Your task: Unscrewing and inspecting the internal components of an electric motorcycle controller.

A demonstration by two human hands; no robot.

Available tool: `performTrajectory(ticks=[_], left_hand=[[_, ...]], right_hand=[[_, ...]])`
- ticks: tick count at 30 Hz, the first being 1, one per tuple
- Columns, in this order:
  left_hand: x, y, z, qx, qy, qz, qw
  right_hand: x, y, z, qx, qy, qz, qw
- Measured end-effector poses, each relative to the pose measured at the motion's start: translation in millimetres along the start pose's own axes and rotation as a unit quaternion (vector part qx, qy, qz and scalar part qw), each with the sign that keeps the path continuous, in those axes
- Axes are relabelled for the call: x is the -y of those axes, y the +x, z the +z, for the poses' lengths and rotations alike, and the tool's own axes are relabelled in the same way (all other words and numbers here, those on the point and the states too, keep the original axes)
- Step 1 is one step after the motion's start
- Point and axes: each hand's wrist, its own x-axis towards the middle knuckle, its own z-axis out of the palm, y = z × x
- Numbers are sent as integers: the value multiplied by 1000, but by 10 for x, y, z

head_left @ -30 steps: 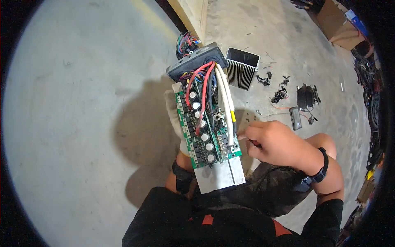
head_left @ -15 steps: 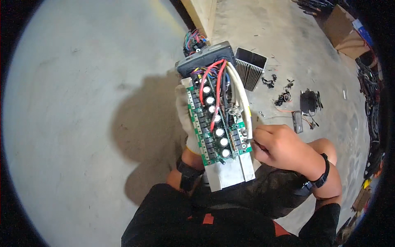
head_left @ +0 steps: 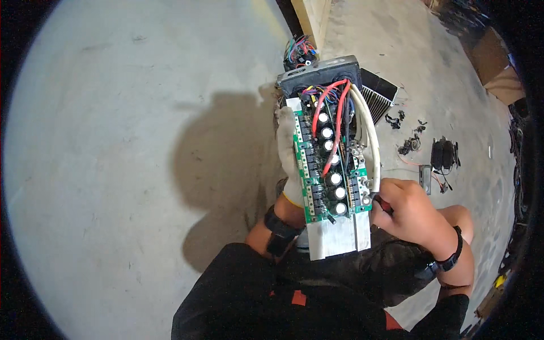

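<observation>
A motor controller [head_left: 334,170] with a green circuit board, several round capacitors and a bare metal base is held up before me. Red wires [head_left: 341,122] and thick white cables [head_left: 371,133] run along it from a black end plate [head_left: 320,73]. My left hand [head_left: 289,153], in a pale glove, grips its left side; the fingers are partly hidden behind it. At the lower right edge of the board, by the white cable's end and a metal terminal, my bare right hand [head_left: 411,207] is closed. Something red and dark shows between its fingers, mostly hidden.
Beyond the controller lies a finned metal heatsink case [head_left: 378,93]. Small black parts [head_left: 409,144], a black coil-like part [head_left: 445,154] and a grey block [head_left: 425,178] with wires lie on the floor at right. A cardboard box [head_left: 498,68] and cables line the right edge.
The whole scene, controller and both hands included, has shifted right in the view. My left hand still grips the controller, and my right hand stays closed at its lower right edge.
</observation>
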Motion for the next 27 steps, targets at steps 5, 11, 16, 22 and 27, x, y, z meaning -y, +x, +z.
performTrajectory(ticks=[5,11,16,22,27], left_hand=[[-29,-163,-149,8,-16,-81,997],[-62,-423,-349,9,-28,-168,985],[82,-292,-469,-26,43,-179,983],[30,-239,-404,-30,51,-166,984],[28,-190,-359,-33,52,-159,985]], right_hand=[[-6,-3,8,8,-8,0,1000],[11,11,17,2,-5,-4,1000],[-66,-34,18,10,-36,7,999],[-73,-12,-13,28,-40,25,999],[-62,0,-35,41,-40,49,997]])
